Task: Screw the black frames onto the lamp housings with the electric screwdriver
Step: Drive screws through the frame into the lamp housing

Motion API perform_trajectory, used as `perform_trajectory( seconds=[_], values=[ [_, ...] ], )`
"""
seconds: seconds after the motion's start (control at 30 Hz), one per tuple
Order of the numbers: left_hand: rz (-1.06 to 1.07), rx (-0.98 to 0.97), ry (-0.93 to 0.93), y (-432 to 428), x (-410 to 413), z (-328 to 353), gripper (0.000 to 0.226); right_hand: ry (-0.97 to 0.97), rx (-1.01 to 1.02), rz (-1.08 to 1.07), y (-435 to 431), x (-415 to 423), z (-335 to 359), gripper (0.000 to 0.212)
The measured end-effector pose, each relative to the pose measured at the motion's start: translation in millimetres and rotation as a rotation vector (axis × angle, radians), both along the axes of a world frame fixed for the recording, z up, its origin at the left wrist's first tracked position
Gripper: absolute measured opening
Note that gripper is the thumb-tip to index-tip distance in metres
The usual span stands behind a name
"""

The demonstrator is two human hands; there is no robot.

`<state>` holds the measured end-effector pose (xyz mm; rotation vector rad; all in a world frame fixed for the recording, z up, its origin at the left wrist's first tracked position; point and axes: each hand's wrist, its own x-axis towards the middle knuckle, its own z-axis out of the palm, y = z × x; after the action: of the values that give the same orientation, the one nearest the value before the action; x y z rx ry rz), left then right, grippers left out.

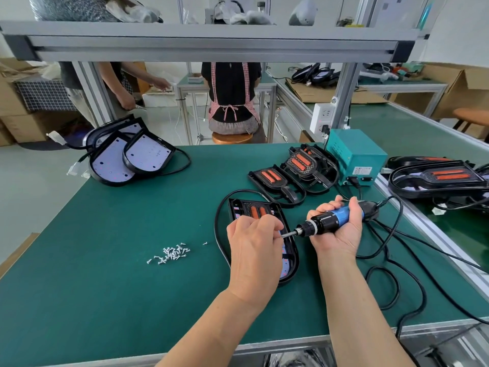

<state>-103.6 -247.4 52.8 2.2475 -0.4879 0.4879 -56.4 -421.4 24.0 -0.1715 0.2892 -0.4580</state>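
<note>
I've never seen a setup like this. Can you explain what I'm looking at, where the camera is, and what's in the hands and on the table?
There is no machine here. A camera worn on a person's head looks down at their own hands. The right hand grips an electric screwdriver. The left hand pinches its bit, above a lamp lying on the green table. Also on the table are loose screws, other lamps and a teal box.
</note>
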Motion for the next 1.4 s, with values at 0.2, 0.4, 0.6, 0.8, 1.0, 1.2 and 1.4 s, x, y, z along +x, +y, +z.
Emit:
perform_trajectory(
  seconds=[0.2,0.4,0.6,0.8,1.0,1.2,1.4],
  values=[
    [-0.09,0.166,0.02,6,5,8,0.024,-0.019,0.016,-0.013,-3,1,-1,0.022],
    [-0.148,0.062,0.103,4,5,9,0.029,-0.005,0.016,-0.006,-1,1,0,0.022],
    [-0.101,-0.053,0.099,-1,4,7,0.022,-0.001,0.016,-0.012,0,-1,2,0.023],
    [-0.032,-0.086,0.035,-5,3,6,0.024,-0.006,0.044,-0.012,-1,-2,3,0.023],
    [-0.043,-0.126,0.005,-6,4,5,0.023,-0.002,0.043,-0.011,0,-2,3,0.023],
    [-0.039,-0.144,0.029,-6,4,3,0.022,-0.002,0.057,-0.008,-1,-2,5,0.024],
    [-0.028,-0.146,0.03,-6,3,3,0.02,0.01,0.043,-0.009,0,-2,6,0.024]
  ],
)
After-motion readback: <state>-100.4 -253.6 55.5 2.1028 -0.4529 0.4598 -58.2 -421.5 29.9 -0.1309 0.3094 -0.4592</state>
